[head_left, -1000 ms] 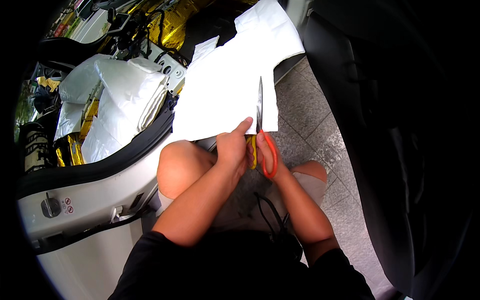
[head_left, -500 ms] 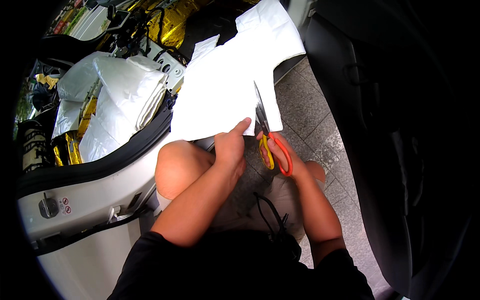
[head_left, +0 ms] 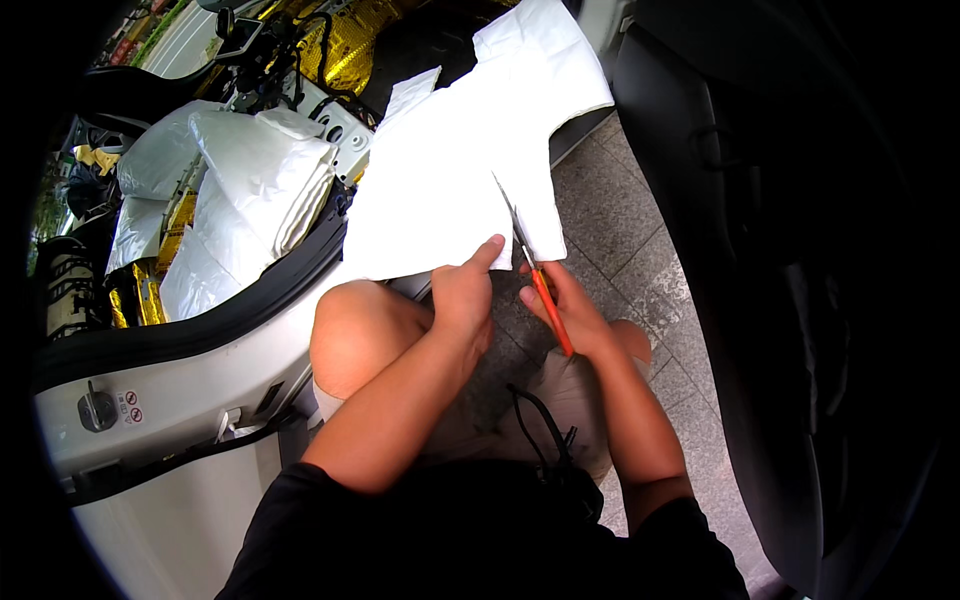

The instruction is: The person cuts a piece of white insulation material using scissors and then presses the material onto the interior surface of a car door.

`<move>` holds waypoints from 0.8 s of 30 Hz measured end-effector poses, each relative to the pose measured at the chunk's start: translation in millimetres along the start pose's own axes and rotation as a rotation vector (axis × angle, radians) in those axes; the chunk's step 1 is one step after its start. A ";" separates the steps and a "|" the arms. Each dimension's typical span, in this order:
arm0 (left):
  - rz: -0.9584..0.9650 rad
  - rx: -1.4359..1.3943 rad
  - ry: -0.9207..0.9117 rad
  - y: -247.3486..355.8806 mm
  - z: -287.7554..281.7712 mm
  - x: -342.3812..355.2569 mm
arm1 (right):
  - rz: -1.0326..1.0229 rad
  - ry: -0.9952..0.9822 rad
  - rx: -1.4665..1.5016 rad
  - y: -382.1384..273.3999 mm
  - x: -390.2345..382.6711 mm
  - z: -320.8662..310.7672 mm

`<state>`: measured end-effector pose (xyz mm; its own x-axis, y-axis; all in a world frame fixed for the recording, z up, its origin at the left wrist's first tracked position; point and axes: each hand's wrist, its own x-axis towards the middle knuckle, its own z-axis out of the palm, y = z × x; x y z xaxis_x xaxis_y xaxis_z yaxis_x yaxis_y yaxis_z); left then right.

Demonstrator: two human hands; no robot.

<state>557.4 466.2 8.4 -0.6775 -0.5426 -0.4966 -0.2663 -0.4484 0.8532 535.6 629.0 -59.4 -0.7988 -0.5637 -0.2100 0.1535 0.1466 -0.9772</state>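
A large white sheet (head_left: 430, 180) with an irregular outline spreads from the car's door opening over my knees. My left hand (head_left: 462, 300) grips its lower edge, thumb on top and fingers mostly hidden underneath. My right hand (head_left: 565, 310) is closed on red-handled scissors (head_left: 549, 305), seen nearly edge-on. Their long blades slant up and left into the sheet at a slit in the lower edge, beside a narrow strip at its right. How far apart the blades are, I cannot tell.
The car's white sill (head_left: 230, 360) with a black seal runs at the left. Inside lie folded white pads (head_left: 235, 190), gold foil (head_left: 335, 50), cables and a perforated metal bracket (head_left: 350, 150). A black door panel (head_left: 760, 300) stands at the right, above grey paving (head_left: 610, 210).
My right hand has shifted right and the scissors have turned, their tip swinging left and their yellow handle going out of sight. The sheet's right strip has edged right, opening a slit.
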 end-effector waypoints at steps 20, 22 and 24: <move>-0.021 -0.042 0.008 -2.4 2.1 0.4 | 0.085 0.031 0.239 -12.5 -5.2 10.0; -0.026 -0.048 0.003 1.9 4.4 -4.6 | 0.096 0.018 0.246 -10.1 -5.2 14.0; -0.047 -0.057 -0.007 4.3 4.1 -7.3 | 0.134 -0.011 0.302 -12.4 -4.6 20.8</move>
<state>558.5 471.1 16.4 -0.6701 -0.5151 -0.5345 -0.2587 -0.5129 0.8185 549.5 612.8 -47.0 -0.7538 -0.5645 -0.3364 0.4238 -0.0264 -0.9054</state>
